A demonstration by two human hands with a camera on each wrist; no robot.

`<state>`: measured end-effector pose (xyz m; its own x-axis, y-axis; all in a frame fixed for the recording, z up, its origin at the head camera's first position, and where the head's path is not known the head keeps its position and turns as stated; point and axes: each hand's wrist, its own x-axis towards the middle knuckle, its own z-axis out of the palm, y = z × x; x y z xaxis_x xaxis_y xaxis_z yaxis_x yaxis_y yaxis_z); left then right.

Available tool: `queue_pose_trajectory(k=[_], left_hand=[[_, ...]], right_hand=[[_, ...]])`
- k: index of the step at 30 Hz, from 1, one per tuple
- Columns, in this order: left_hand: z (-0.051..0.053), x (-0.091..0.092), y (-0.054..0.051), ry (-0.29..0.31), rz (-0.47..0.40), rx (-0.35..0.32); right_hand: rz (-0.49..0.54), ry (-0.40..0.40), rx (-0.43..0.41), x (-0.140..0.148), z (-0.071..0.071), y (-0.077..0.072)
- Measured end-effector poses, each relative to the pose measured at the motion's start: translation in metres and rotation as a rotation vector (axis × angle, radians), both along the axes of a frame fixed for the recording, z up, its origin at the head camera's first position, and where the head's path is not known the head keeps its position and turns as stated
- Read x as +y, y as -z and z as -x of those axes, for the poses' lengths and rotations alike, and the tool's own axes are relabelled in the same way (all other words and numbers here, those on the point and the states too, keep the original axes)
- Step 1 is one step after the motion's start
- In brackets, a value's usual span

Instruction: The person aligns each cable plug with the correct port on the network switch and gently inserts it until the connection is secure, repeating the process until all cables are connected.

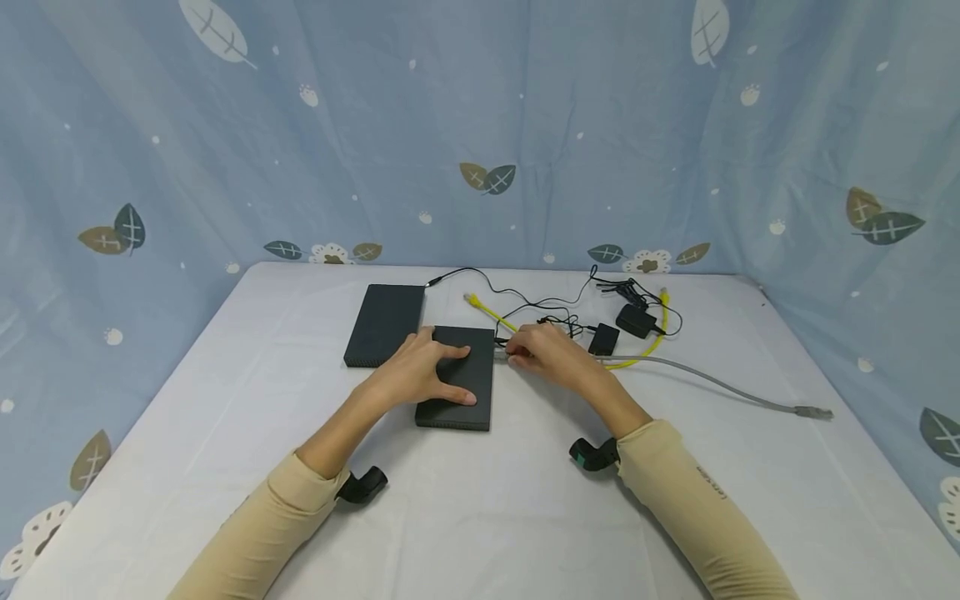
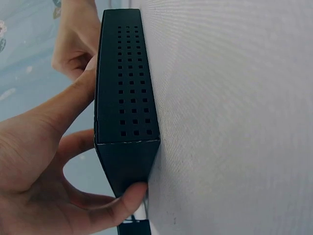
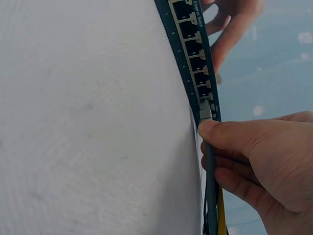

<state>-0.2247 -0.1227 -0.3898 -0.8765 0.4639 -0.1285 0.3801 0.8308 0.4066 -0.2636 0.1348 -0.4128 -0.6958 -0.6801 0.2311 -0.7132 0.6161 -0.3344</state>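
A black Ethernet switch [image 1: 474, 375] lies flat on the white table, its row of ports facing right. My left hand [image 1: 417, 372] holds it, thumb and a finger spread on its top; in the left wrist view another finger of the left hand [image 2: 54, 161] lies along its far side. The right hand [image 1: 551, 353] pinches the plug end of a grey network cable [image 1: 705, 375]. In the right wrist view the grey plug [image 3: 205, 110] is at a port near one end of the switch [image 3: 188, 63], with the right hand [image 3: 259, 161] around the cable behind it.
A second black box [image 1: 386, 321] lies behind and left of the switch, a thin black cable at its back corner. Behind the right hand lie a yellow cable [image 1: 663, 321], two black power adapters [image 1: 636, 320] and tangled black cords. A patterned curtain stands behind the table.
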Motion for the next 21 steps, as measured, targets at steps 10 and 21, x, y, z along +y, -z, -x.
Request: queue_pose_trajectory(k=[10,21], left_hand=[[-0.0019,0.0009,-0.0055,-0.001,0.037,-0.042],[-0.0043,0.0017,-0.0058,-0.023,0.037,-0.053]], right_hand=[[-0.043,0.016,0.007,-0.0023,-0.0023,-0.0027],[-0.075,0.064,-0.008,-0.0039,-0.0054,-0.0053]])
